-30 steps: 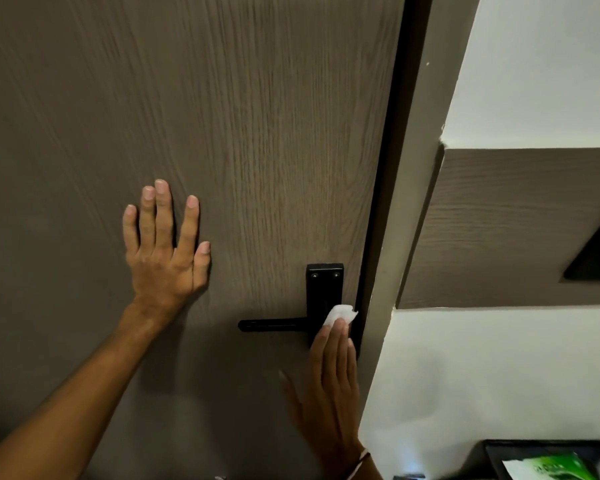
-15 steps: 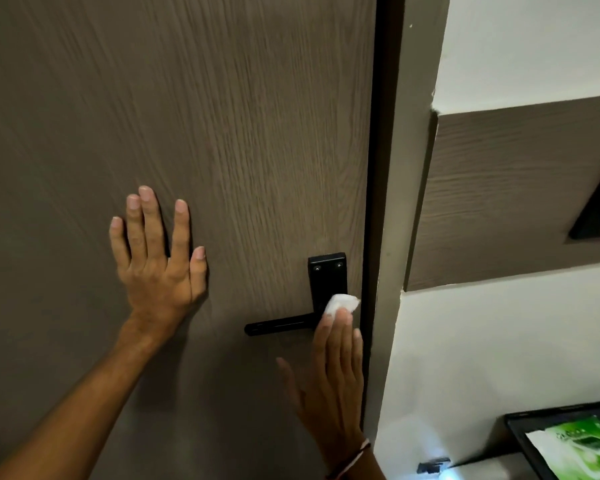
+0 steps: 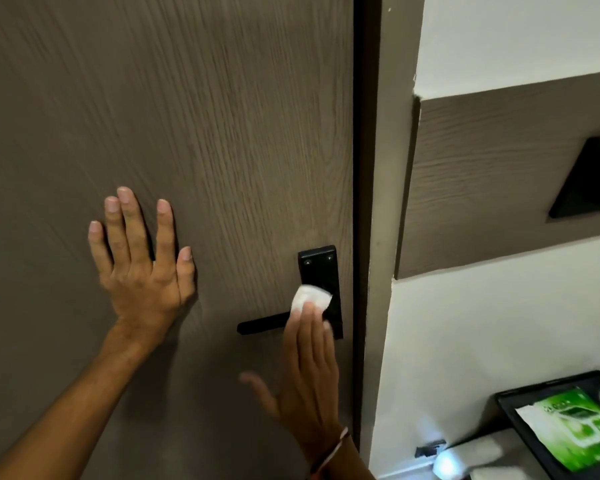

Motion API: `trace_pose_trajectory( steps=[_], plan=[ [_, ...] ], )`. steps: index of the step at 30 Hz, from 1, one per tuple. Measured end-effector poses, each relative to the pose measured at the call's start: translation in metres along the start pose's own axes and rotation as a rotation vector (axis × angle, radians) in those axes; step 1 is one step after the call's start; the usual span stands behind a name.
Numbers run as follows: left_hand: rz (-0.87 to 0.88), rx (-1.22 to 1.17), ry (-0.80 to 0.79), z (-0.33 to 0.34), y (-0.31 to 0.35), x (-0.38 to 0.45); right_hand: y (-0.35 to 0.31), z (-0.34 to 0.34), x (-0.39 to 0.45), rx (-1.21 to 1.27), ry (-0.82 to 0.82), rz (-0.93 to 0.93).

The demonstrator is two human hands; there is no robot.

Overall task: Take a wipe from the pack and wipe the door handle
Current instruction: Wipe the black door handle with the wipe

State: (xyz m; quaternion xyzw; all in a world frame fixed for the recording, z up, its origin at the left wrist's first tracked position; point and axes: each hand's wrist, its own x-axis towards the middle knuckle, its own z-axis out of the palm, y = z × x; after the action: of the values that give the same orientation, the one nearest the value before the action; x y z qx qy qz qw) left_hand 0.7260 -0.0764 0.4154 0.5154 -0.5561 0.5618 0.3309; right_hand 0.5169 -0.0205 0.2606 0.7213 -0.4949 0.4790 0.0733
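A black door handle (image 3: 262, 326) with a tall black backplate (image 3: 319, 271) sits on the right side of a brown wood-grain door (image 3: 187, 116). My right hand (image 3: 309, 379) presses a folded white wipe (image 3: 309, 299) flat against the backplate, just above where the lever joins it; the fingertips cover the joint. My left hand (image 3: 142, 265) lies flat on the door with fingers spread, left of the handle. The green and white wipe pack (image 3: 575, 431) lies in a black tray (image 3: 510, 407) at the lower right.
A grey door frame (image 3: 385, 202) runs beside the door. To its right are a white wall, a brown wood panel (image 3: 499, 174) with a dark recess (image 3: 589, 178), and a small lit device (image 3: 444, 462) near the tray.
My right hand has slid the wipe a little leftward over the backplate, toward the lever. The view has shifted, so more of the tray and pack shows. My left hand stays on the door.
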Motion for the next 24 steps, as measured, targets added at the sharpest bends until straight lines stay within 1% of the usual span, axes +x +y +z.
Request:
trace_pose_trajectory(
  steps=[3,4,6,8,10,12,13,15,16,17,19,20,21,22,24],
  plan=[
    [0.004,-0.002,-0.018,-0.001,0.001,-0.002,0.003,-0.004,-0.001,-0.013,0.062,0.158],
    [-0.003,-0.006,-0.019,-0.001,0.001,-0.004,0.001,-0.003,-0.006,0.007,0.056,0.167],
    [-0.013,-0.018,-0.020,0.000,0.000,-0.005,-0.006,-0.001,-0.015,0.034,0.012,0.096],
    [-0.017,-0.015,-0.014,0.001,-0.002,-0.002,-0.002,-0.007,0.000,0.005,0.009,0.030],
    [-0.007,-0.015,-0.018,0.003,-0.003,-0.001,0.006,-0.015,0.018,-0.053,0.032,0.096],
    [-0.005,-0.027,-0.021,0.003,-0.002,-0.005,0.003,-0.021,0.013,-0.025,0.032,0.148],
    [-0.009,-0.029,-0.022,0.003,-0.002,-0.007,-0.002,-0.021,0.006,0.004,0.006,0.123],
    [-0.011,-0.023,-0.027,0.002,-0.003,-0.007,-0.010,-0.018,-0.005,0.015,-0.076,0.010],
    [-0.006,-0.022,-0.027,0.003,-0.004,-0.006,-0.008,-0.019,-0.001,-0.009,-0.089,-0.026],
    [0.002,-0.024,-0.026,0.003,-0.003,-0.004,-0.001,-0.020,0.006,-0.048,-0.077,-0.019],
    [0.009,-0.024,-0.040,0.003,-0.003,-0.003,0.008,-0.023,0.015,-0.080,-0.032,0.111],
    [0.010,-0.024,-0.042,0.004,-0.003,-0.004,0.010,-0.024,0.010,-0.049,-0.021,0.169],
    [0.007,-0.022,-0.046,0.004,-0.004,-0.005,0.008,-0.025,0.000,-0.008,-0.020,0.181],
    [-0.001,-0.020,-0.058,0.003,-0.004,-0.005,0.004,-0.026,-0.012,0.037,-0.060,0.149],
    [-0.001,-0.015,-0.062,0.002,-0.004,-0.004,-0.004,-0.029,-0.031,0.075,-0.196,0.027]
  ],
)
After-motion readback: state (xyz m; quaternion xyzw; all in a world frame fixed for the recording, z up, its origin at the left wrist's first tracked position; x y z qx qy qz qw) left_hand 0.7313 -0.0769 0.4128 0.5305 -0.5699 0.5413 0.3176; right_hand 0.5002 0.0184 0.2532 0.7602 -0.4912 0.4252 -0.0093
